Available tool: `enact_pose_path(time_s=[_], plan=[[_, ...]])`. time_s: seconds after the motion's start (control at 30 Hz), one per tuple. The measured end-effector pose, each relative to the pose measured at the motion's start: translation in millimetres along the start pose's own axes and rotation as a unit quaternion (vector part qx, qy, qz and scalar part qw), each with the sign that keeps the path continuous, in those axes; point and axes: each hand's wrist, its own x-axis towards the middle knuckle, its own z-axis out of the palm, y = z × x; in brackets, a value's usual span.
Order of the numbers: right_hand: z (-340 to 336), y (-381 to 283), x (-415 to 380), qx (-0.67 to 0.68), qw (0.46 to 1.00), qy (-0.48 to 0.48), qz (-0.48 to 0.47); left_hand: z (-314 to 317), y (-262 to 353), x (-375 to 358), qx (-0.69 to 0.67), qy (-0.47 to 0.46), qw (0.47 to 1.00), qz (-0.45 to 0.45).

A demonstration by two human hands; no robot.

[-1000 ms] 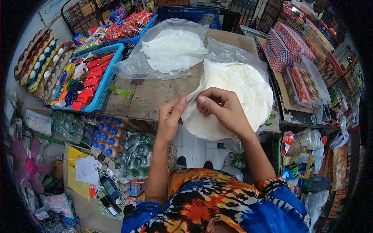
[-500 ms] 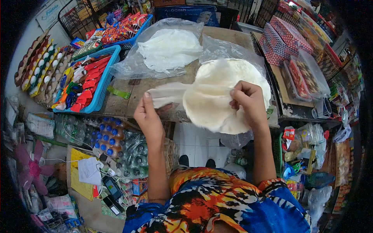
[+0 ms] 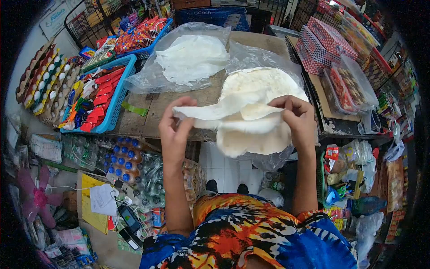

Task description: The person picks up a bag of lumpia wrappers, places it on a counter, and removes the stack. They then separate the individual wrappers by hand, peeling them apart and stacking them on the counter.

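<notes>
A thin, limp white spring roll wrapper [image 3: 204,113] stretches between my two hands, partly blurred. My left hand [image 3: 174,127] pinches its left end between thumb and fingers. On the right, my right hand [image 3: 299,117] is closed on the wrapper's edge, fingertips bent inward. Beneath and behind lies a round stack of wrappers [image 3: 262,80] on a clear plastic bag [image 3: 262,54]; its near part hangs over the table's front edge. Farther back to the left, a pile of separated white wrappers [image 3: 192,58] rests on another clear plastic sheet [image 3: 148,74].
The wooden table [image 3: 145,107] carries a green scrap [image 3: 135,109]. A blue basket of sachets [image 3: 118,101] and egg trays [image 3: 47,80] stand left. Checkered boxes [image 3: 322,45] and a clear plastic container [image 3: 351,85] are at right. Bottles [image 3: 127,159] sit below the table.
The wrapper's left strip has widened and lifted, and my left hand has turned to grip it from beneath. My right hand has shifted slightly right, drawing the wrapper up in folds.
</notes>
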Motion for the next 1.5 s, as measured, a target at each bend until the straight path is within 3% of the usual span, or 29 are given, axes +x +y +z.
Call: enact_pose_path(time_s=[0.07,0.13,0.2,0.23,0.37,0.43,0.53,0.6,0.73,0.8,0.87,1.03,1.1,1.17,1.27,1.33,1.47,1.5], plan=[[14,-10,-4,0.066,0.996,-0.052,-0.019,11,12,4,0.049,-0.065,0.992,0.092],[20,-16,-5,0.07,0.994,-0.076,-0.022,14,31,8,0.119,-0.092,0.982,0.115],[24,-18,-5,0.033,0.994,-0.102,-0.031,21,45,14,0.304,-0.184,0.913,0.203],[29,-23,-6,0.022,0.995,-0.092,-0.02,27,50,14,0.353,-0.16,0.89,0.242],[35,-23,-6,0.024,0.995,-0.097,0.012,31,49,18,0.371,-0.167,0.895,0.18],[38,-24,-5,0.114,0.993,-0.038,0.017,37,48,20,0.334,-0.085,0.915,0.211],[29,-12,-1,0.119,0.992,-0.034,0.028,43,46,18,0.308,-0.062,0.928,0.2],[28,-1,1,0.085,0.996,-0.023,0.008,49,44,14,0.31,-0.072,0.93,0.187],[32,-17,2,0.13,0.988,-0.042,0.072,64,48,6,0.324,-0.1,0.928,0.153],[35,-20,3,0.115,0.989,-0.051,0.076,69,42,6,0.324,-0.101,0.922,0.188],[38,-17,5,-0.035,0.999,-0.035,0.015,74,45,2,0.297,-0.136,0.923,0.202],[33,8,15,0.03,0.999,-0.002,0.016,69,49,-1,0.282,-0.127,0.919,0.244],[24,2,19,0.072,0.995,0.057,0.039,56,57,3,0.221,0.01,0.959,0.174],[9,-8,22,0.122,0.989,0.073,0.034,32,53,14,0.105,0.09,0.982,0.127],[-6,-10,27,0.129,0.989,0.07,0.026,11,38,19,0.091,0.126,0.98,0.127],[-4,-13,27,0.144,0.985,0.098,-0.009,7,34,14,0.101,0.125,0.978,0.133],[-4,-29,20,0.092,0.991,0.098,0.018,-2,30,11,0.184,0.029,0.98,0.071],[-5,-29,19,0.056,0.997,0.049,-0.009,5,33,10,0.173,-0.03,0.981,0.08]])
